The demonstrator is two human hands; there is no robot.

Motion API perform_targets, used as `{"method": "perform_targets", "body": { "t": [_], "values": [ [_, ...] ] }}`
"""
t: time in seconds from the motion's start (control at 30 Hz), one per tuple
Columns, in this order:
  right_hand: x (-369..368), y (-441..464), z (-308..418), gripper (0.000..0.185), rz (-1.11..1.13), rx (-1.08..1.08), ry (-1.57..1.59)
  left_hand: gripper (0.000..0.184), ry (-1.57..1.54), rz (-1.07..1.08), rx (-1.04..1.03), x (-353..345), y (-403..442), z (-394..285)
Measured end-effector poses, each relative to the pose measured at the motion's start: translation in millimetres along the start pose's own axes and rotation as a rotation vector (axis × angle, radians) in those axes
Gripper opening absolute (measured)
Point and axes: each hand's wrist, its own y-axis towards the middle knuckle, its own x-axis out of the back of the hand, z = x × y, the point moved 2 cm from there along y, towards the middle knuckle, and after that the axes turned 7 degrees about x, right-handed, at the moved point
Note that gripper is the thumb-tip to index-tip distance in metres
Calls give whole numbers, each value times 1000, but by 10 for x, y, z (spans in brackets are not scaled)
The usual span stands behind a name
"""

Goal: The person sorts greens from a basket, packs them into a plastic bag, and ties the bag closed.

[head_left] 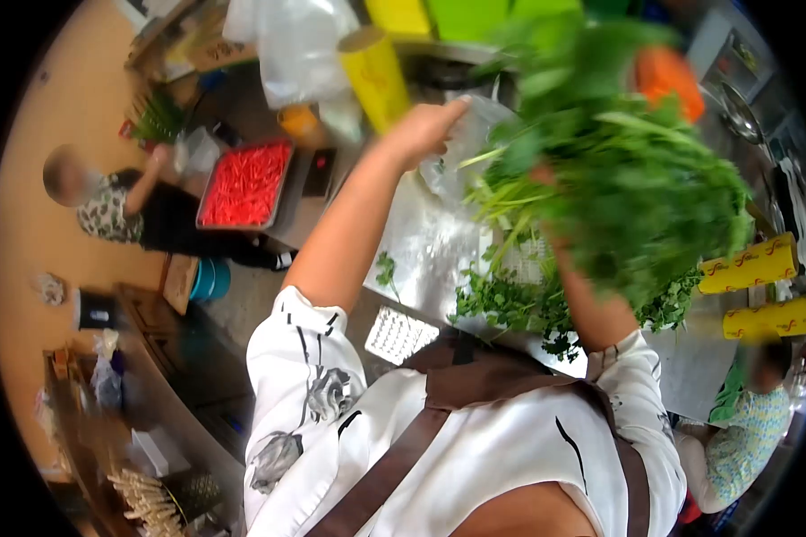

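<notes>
My left hand is closed, its fingers pinching the edge of a clear plastic bag above the metal table. My right hand is mostly hidden behind a large bunch of leafy greens, which looks like coriander and is smeared by motion. The bunch is held up off the table, its pale stems pointing towards the bag. Beneath it, more loose greens lie on the table near my body. One small sprig sits apart at the table's left edge.
A tray of red cut peppers stands to the left, with a person beyond it. Yellow rolls lie at right, near another person. A yellow cylinder and white plastic bags are at the back. A white basket is below.
</notes>
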Motion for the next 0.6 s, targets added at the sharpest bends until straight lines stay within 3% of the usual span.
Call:
{"method": "perform_targets", "body": {
  "t": [0.03,0.13,0.2,0.27,0.33,0.37,0.4,0.47,0.6],
  "values": [
    [-100,-37,-15,33,49,-6,18,48,95,50,-142,7,-49,-95],
    [-278,3,-10,33,141,-43,81,43,-546,559,79,147,331,-200],
    [-337,86,-5,33,173,-62,115,42,-66,652,-420,169,290,-484],
    [-356,214,-6,33,190,-74,136,40,432,489,-963,189,5,-904],
    [-343,371,10,33,193,-74,140,36,607,361,-410,-17,-449,-1254],
    [-328,430,10,33,191,-72,132,28,751,178,-362,-86,-630,-1346],
    [-291,500,23,34,187,-70,122,28,769,191,-369,-131,-704,-1295],
    [-210,609,45,34,176,-61,96,29,864,-299,-1082,-139,-937,-1282],
    [2,854,75,35,121,-19,-23,24,854,-340,-1176,-309,-1175,-1098]
  ]
}}
